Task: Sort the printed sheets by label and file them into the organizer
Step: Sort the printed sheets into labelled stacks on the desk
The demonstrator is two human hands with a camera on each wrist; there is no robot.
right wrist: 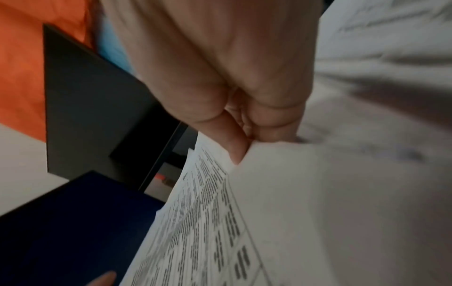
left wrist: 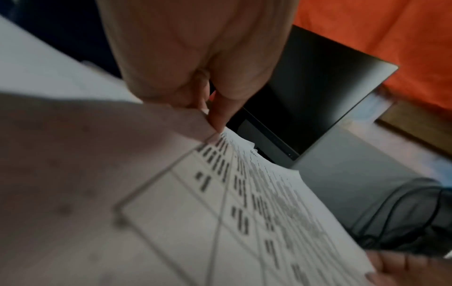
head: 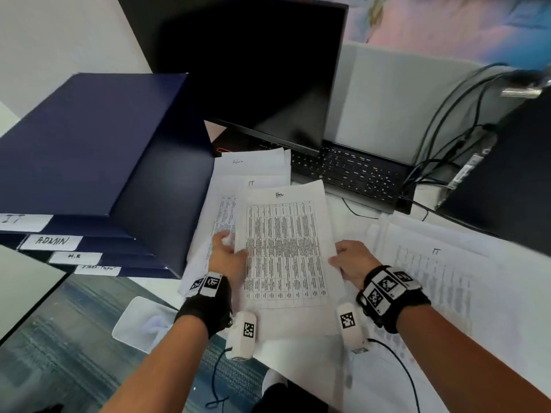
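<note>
Pinching the printed sheet (head: 286, 251) at both long edges, I hold it up off the desk (head: 423, 391) so its handwritten heading faces me. My left hand (head: 228, 257) grips the left edge about halfway down, thumb on the printed face and fingers curled behind; my right hand (head: 351, 262) clamps the right edge the same way. Both wrist views show a thumb pressed onto the paper beside the table of text. Two hands keep the thin page flat, I judge, so it does not droop while I read the label.

That heading looks like "HR", though the writing is small and I cannot be certain. The sheet hangs in the air between a fanned pile (head: 253, 171) by the laptop (head: 343, 171), where pages marked "Admin" and "IT" show, and another pile (head: 441, 263) to my right topped by an "IT" page.

To my left stands the dark blue organizer (head: 89, 144), its stacked trays tagged "IT" (head: 18, 222), "ADMIN" (head: 52, 241) and "H.R" (head: 74, 257), with a fourth tag I cannot read. The tags face me, so matching should be simple. If the heading is HR, this page belongs in the third tray down, and I would need to swing it left and slide it in level.
</note>
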